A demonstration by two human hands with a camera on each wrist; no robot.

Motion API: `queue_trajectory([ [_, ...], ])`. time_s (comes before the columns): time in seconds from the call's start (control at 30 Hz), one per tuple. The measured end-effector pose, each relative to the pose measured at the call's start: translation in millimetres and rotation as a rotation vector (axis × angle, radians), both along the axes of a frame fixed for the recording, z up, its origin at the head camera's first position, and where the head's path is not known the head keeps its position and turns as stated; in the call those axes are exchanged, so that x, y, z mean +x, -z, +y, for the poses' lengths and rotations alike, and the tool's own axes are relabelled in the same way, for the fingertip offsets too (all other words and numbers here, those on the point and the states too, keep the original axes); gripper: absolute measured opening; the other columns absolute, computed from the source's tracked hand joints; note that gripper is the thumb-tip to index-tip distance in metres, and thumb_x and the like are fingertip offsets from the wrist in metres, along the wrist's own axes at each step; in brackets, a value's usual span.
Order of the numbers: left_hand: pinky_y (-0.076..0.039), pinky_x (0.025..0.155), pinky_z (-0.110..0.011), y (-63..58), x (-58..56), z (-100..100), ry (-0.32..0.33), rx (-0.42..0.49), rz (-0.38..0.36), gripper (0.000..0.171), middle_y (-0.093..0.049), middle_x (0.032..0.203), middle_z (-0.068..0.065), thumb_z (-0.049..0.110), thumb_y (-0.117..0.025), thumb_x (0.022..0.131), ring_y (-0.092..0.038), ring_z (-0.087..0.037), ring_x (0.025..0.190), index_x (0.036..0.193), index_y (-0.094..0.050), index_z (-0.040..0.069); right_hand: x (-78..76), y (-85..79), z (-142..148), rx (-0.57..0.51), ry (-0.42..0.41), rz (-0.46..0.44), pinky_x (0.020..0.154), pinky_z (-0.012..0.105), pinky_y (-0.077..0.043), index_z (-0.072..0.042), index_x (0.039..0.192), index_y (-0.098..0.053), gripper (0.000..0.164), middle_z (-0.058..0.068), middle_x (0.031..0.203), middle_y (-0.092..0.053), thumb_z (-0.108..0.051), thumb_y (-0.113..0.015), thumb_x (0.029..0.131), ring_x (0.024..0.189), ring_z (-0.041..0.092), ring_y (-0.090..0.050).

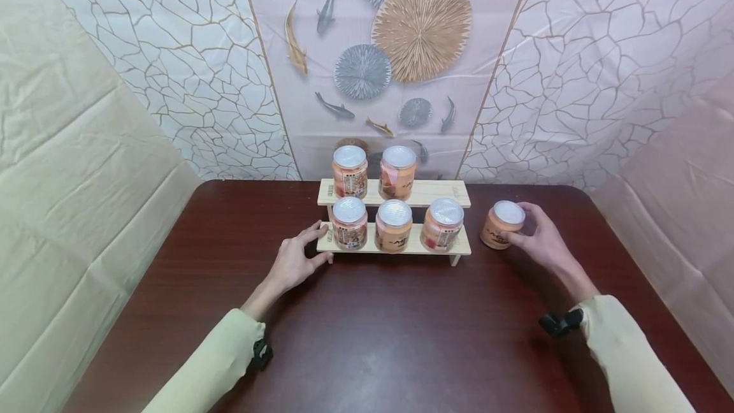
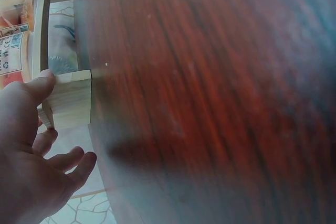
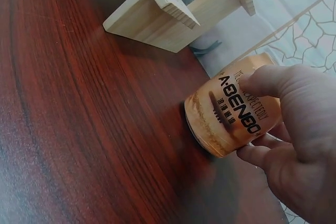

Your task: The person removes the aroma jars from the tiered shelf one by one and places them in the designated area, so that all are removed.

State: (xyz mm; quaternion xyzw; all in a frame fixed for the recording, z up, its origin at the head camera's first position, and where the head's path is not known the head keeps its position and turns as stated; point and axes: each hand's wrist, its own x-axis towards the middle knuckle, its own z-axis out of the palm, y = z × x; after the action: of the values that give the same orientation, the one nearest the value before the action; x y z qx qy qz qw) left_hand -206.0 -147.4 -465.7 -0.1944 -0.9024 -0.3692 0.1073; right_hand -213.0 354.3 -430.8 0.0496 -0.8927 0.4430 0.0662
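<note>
A two-tier wooden rack (image 1: pixel 367 248) stands on the table, bearing several round jars with clear lids, among them a front jar (image 1: pixel 393 227) and an upper jar (image 1: pixel 398 174). My left hand (image 1: pixel 295 256) holds the left end of the lower tier, thumb at the front edge and fingers round the far side. In the left wrist view the thumb (image 2: pixel 44 83) lies against the shelf's end. To the right of the rack, my right hand (image 1: pixel 538 234) grips an orange jar (image 3: pixel 226 111) marked "A-BENBO" by its side, thumb across the label. This jar's base is close to the tabletop.
The dark red-brown table (image 1: pixel 367 336) has rounded far corners. Behind it hangs a patterned cloth (image 1: pixel 201 37) with fish and round motifs, and pale cloth walls (image 1: pixel 63 164) flank both sides. A black strap sits on each sleeve.
</note>
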Motion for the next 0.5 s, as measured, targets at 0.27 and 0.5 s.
queue_trajectory([
  [0.27, -0.045, 0.099, -0.052, 1.8, -0.9, -0.7, 0.001, 0.003, -0.011, 0.058, -0.055, 0.141, -0.015, 0.018, -0.084, 0.082, -0.053, -0.035, 0.127, 0.134, -0.064, 0.004, -1.3, 0.4, 0.1, -0.010, -0.013, -0.006, 0.096, 0.039, -0.045, 0.015, 0.142, -0.029, 0.075, 0.036, 0.134, -0.044, 0.000, -0.076, 0.085, 0.119, 0.048, -0.049],
  [0.5, -0.046, 0.099, -0.053, 1.6, 0.1, -1.0, -0.002, 0.004, -0.012, 0.058, -0.055, 0.141, -0.015, 0.018, -0.085, 0.082, -0.054, -0.035, 0.126, 0.134, -0.064, 0.004, -3.5, -24.7, -10.8, 0.103, 0.022, 0.114, 0.099, 0.066, -0.034, 0.016, 0.144, -0.031, 0.082, 0.040, 0.135, -0.040, -0.006, -0.079, 0.081, 0.121, 0.054, -0.042],
])
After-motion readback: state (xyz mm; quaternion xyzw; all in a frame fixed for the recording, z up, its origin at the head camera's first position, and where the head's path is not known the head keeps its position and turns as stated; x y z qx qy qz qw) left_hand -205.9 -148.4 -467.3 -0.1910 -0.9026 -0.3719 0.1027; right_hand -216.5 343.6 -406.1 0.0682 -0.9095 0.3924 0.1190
